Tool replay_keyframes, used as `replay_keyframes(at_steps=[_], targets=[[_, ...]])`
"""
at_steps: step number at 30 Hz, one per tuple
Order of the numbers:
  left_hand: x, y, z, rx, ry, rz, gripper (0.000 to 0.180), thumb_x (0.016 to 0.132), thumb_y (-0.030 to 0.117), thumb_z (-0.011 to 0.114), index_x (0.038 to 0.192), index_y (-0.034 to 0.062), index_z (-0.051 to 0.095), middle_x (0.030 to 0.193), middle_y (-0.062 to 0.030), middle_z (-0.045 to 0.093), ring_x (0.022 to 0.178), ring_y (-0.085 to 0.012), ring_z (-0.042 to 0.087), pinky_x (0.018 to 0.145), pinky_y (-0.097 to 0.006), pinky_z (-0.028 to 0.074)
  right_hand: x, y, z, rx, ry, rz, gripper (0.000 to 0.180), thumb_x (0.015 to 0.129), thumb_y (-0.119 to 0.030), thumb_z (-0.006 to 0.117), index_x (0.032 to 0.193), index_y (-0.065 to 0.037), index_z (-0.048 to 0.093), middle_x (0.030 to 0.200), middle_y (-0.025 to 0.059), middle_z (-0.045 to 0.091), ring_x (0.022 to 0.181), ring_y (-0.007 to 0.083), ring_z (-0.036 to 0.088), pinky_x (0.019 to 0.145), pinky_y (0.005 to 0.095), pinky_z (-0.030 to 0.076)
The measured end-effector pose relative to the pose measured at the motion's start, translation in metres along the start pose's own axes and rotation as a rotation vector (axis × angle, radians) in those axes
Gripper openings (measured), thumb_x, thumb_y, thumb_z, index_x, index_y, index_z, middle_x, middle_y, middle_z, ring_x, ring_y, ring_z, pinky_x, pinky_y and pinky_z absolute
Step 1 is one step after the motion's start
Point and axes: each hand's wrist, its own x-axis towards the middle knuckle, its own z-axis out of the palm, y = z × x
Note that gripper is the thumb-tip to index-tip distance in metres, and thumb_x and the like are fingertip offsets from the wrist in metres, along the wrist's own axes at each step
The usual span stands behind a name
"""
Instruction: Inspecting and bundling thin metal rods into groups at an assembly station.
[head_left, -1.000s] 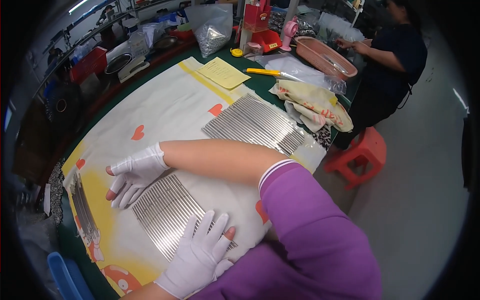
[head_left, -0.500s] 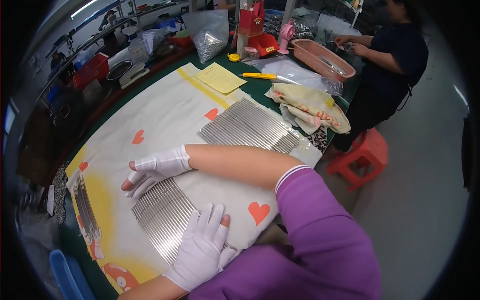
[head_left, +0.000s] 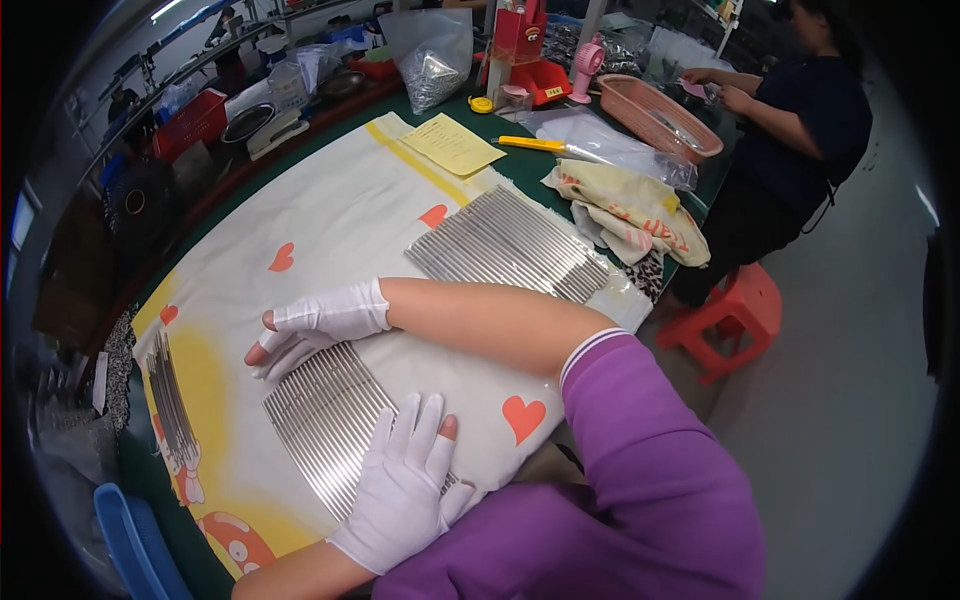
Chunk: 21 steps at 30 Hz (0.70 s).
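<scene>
gloved hands at both ends of a metal rod row

head view: left hand [head_left: 400,490], white glove with some tips bare, palm down, fingers slightly spread, lying over the lower right end of a row of silvery metal rods [head_left: 330,430]. right hand [head_left: 325,320], same glove type, reaches across from the right, fingers close together and bent, at the row's upper end; cannot tell whether it pinches any rod. row lies side by side on a heart-print cloth [head_left: 340,200], between and under the hands. bundle of darker thin rods [head_left: 172,400] at the cloth's left edge. second rod batch [head_left: 505,245] beyond the right forearm. yellow note sheet [head_left: 452,146] and yellow-handled cutter [head_left: 530,143] farther back, crumpled cloth [head_left: 625,205] right of the second batch. co-worker [head_left: 810,125] stands by a pink basket [head_left: 650,115]; red stool [head_left: 730,315] nearby.
</scene>
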Motion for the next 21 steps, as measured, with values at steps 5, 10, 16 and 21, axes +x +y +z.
replay_keyframes(at_steps=[5,10,16,21], targets=[[-0.007,0.005,-0.004,-0.027,-0.005,-0.050,0.072,0.080,0.035,0.064,0.132,-0.0088,0.040,0.141,-0.0290,0.034,0.131,-0.0465,0.031,0.109,-0.056,0.023,0.005,0.003,0.007,0.000,-0.093,0.018,0.071,0.096,-0.054,0.039,0.136,0.005,0.042,0.137,0.0185,0.048,0.127,0.0254,0.049,0.111,0.0311,0.032],[-0.005,-0.006,-0.004,-0.193,0.026,0.055,0.068,0.082,0.034,0.063,0.133,-0.0057,0.041,0.139,-0.0277,0.037,0.131,-0.0454,0.034,0.110,-0.053,0.024,-0.002,0.005,0.001,0.031,0.047,0.012,0.056,0.100,-0.040,0.040,0.132,0.006,0.047,0.134,0.0179,0.052,0.124,0.0284,0.051,0.111,0.0349,0.034],[-0.061,-0.063,-0.032,-0.285,0.613,-0.241,0.044,0.085,0.001,0.050,0.129,-0.0005,0.050,0.128,-0.0199,0.054,0.118,-0.0327,0.053,0.102,-0.038,0.040,-0.032,-0.025,0.029,-0.975,0.152,-0.080,0.033,0.096,-0.026,0.051,0.120,-0.008,0.064,0.129,0.0115,0.057,0.120,0.0246,0.054,0.104,0.0331,0.038],[-0.111,-0.122,-0.029,-0.145,0.823,-0.462,0.041,0.088,0.000,0.053,0.128,0.0038,0.050,0.132,-0.0112,0.055,0.125,-0.0245,0.049,0.107,-0.033,0.035,-0.058,-0.016,0.038,-1.638,-0.063,-0.356,0.040,0.090,-0.025,0.052,0.127,-0.011,0.055,0.137,0.0163,0.047,0.130,0.0410,0.039,0.109,0.0503,0.030]])
